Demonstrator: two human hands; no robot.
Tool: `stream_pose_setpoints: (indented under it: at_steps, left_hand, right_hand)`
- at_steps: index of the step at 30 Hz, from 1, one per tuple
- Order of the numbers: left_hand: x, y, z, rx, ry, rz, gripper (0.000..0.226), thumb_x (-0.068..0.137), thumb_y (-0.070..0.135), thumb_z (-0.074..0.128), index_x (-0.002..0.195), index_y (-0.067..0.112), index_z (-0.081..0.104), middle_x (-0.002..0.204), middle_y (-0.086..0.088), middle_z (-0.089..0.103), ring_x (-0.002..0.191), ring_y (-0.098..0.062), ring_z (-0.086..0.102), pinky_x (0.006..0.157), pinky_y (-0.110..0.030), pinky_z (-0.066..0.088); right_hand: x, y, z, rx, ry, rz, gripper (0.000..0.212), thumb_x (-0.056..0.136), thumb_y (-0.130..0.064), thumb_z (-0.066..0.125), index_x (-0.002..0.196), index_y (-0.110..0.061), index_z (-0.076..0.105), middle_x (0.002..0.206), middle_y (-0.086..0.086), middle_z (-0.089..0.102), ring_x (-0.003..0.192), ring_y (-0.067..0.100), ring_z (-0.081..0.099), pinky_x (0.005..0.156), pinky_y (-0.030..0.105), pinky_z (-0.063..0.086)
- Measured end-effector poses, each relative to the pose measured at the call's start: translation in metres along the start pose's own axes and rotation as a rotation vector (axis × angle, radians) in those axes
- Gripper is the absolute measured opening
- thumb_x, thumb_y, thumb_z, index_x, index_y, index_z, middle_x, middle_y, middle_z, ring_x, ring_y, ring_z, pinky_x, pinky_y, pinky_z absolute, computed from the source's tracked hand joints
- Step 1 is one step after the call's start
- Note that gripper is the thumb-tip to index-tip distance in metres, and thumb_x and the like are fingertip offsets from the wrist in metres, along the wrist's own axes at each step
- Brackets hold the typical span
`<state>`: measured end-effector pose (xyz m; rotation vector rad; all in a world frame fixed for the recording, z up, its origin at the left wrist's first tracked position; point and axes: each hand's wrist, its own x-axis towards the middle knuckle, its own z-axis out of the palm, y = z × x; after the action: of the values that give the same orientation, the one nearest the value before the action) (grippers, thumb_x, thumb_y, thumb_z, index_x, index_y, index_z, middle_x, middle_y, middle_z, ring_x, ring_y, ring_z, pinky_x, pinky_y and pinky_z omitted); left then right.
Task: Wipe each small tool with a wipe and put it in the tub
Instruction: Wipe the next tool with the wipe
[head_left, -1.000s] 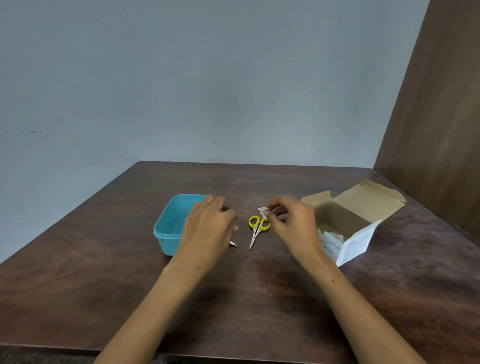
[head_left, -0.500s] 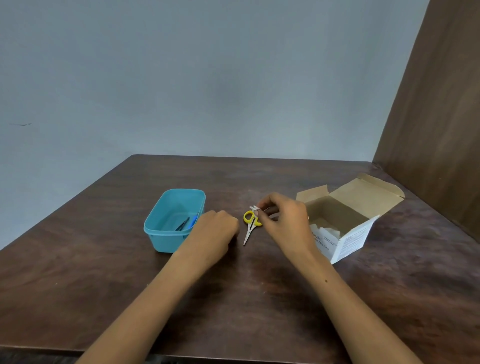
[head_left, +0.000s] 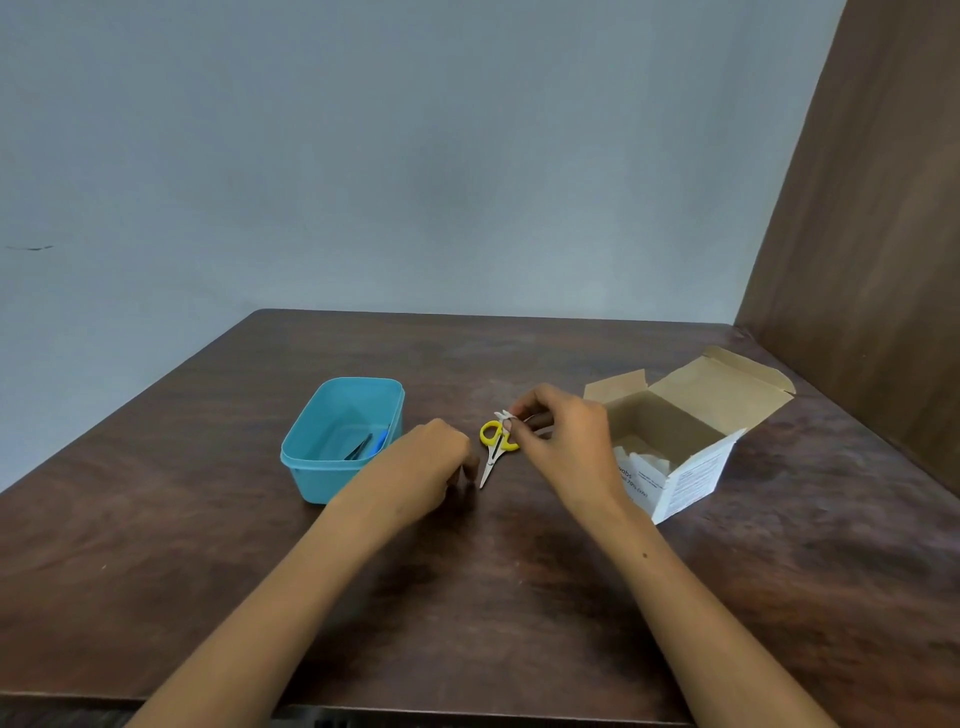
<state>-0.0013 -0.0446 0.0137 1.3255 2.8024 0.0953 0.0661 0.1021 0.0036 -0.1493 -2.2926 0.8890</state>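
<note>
Head view, looking down onto a dark wooden desk (head_left: 519, 597). Near the middle, small scissors with yellow handles (head_left: 496, 441), lying flat, blades closed and pointing toward the near edge; probably left there to be the next tool for wiping. Right hand (head_left: 566, 447) just beside the handles, grip pressed together on a small white wipe (head_left: 503, 415), pinched between thumb and fingertips; seems ready to rub the scissors. Whether wipe and handle already touch: cannot tell.

Left hand (head_left: 423, 467) resting low on the desk, between the tub and the scissor blades, fingers curled under. Cannot tell whether this grip holds anything, since the fingertips are hidden; likely placed there to steady or lift the scissors.

On the left, a turquoise plastic tub (head_left: 311, 470), open on top, with a dark slim tool like tweezers (head_left: 358, 447) and something blue (head_left: 383, 441) already inside, so part of the work looks done. On the right, an open cardboard box of swabs (head_left: 691, 467), flaps up, white sachets inside, kept near the right hand for easy reach.
</note>
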Motion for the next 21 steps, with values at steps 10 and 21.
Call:
stream_pose_setpoints:
  at_steps: [10,21]
  left_hand:
    - [0.008,0.012,-0.001,-0.913,0.435,-0.013,0.030,0.077,-0.010,0.067,0.091,0.016,0.070,0.088,-0.003,0.070,0.080,-0.012,0.067,0.071,-0.014,0.052]
    - [0.021,0.022,0.018,-1.510,0.484,-0.148,0.025,0.078,-0.011,0.066,0.084,0.013,0.069,0.076,-0.001,0.071,0.071,-0.005,0.068,0.063,-0.014,0.050]
  right_hand:
    - [0.002,0.002,-0.004,0.130,0.158,0.035,0.019,0.079,-0.011,0.073,0.096,-0.013,0.066,0.077,-0.005,0.064,0.069,0.005,0.062,0.063,0.014,0.052]
    - [0.004,0.007,-0.010,0.382,0.169,0.172,0.020,0.073,-0.004,0.076,0.067,-0.016,0.062,0.067,-0.005,0.065,0.066,0.008,0.066,0.067,0.026,0.056]
